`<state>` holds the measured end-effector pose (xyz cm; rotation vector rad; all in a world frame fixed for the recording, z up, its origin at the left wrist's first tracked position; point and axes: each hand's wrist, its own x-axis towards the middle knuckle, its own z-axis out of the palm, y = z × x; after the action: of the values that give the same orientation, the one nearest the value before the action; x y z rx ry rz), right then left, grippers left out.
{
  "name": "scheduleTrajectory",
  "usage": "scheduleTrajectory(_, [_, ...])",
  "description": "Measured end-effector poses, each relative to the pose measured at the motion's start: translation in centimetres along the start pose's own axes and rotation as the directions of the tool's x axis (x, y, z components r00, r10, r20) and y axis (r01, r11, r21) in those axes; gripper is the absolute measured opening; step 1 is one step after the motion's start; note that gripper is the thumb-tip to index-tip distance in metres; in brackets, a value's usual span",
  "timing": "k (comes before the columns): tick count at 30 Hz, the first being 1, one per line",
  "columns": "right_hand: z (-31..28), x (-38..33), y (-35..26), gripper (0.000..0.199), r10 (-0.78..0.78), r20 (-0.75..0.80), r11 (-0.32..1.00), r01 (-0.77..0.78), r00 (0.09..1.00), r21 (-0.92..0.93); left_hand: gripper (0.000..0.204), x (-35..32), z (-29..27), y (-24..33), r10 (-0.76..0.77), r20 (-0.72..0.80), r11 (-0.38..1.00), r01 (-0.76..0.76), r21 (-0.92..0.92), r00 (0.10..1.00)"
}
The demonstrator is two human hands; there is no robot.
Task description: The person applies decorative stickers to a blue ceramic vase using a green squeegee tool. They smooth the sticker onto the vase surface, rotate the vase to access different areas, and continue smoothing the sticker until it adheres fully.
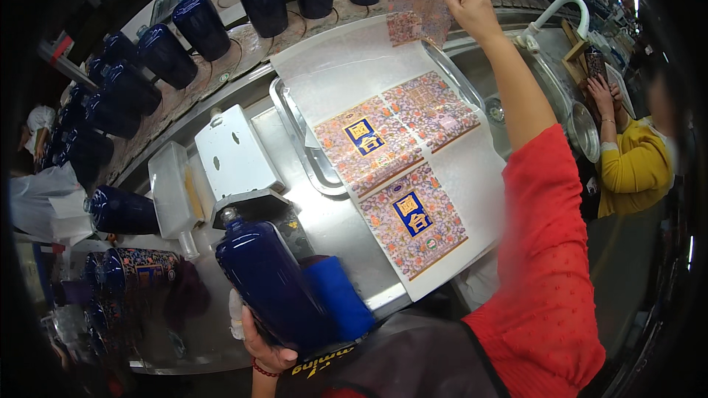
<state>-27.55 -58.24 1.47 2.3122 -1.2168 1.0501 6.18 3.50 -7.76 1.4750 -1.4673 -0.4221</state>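
My left hand (267,348) cups the side of a glossy dark blue bottle (265,280), which leans with its neck pointing away from me. Beside the bottle is a bright blue cloth block (335,298). My right arm reaches far across the counter, and my right hand (472,9) pinches the corner of a thin, see-through floral decal (420,18). That decal is lifted at the far end of a pale backing sheet (324,51). Several flat floral decals (417,214) with blue and gold panels lie on the sheet, over a metal tray (291,129).
Several dark blue bottles (262,0) stand along a curved conveyor (254,51) at the back. A white box (236,151) and a clear plastic container (171,188) sit to the left. A sink (479,66) with a white tap (568,1) is at right, near a yellow-sleeved co-worker (630,169).
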Motion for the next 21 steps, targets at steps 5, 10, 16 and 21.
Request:
scheduleTrajectory(5, [-5.1,-3.7,9.0,0.037,0.566,0.234,0.749,-0.611,0.791,0.255,0.114,-0.1,0.0,0.5,-0.052,-0.07,0.986,0.062,0.155,0.996])
scheduleTrajectory(10, [-5.0,-14.3,15.3,0.048,0.748,0.462,0.663,-0.553,0.476,-0.505,0.111,1.0,-0.4,0.1,-0.036,-0.053,0.96,0.049,0.274,0.998])
scheduleTrajectory(16, [-5.0,-21.9,12.8,0.05,0.874,0.479,0.416,-0.634,0.081,-0.652,0.118,2.4,1.0,2.2,0.016,-0.133,0.938,0.031,0.344,0.991])
scheduleTrajectory(21, [-7.6,-19.0,9.8,0.042,0.864,0.449,0.494,-0.561,0.228,-0.664,0.124,3.6,1.3,4.2,-0.041,-0.116,0.963,0.07,0.26,0.992])
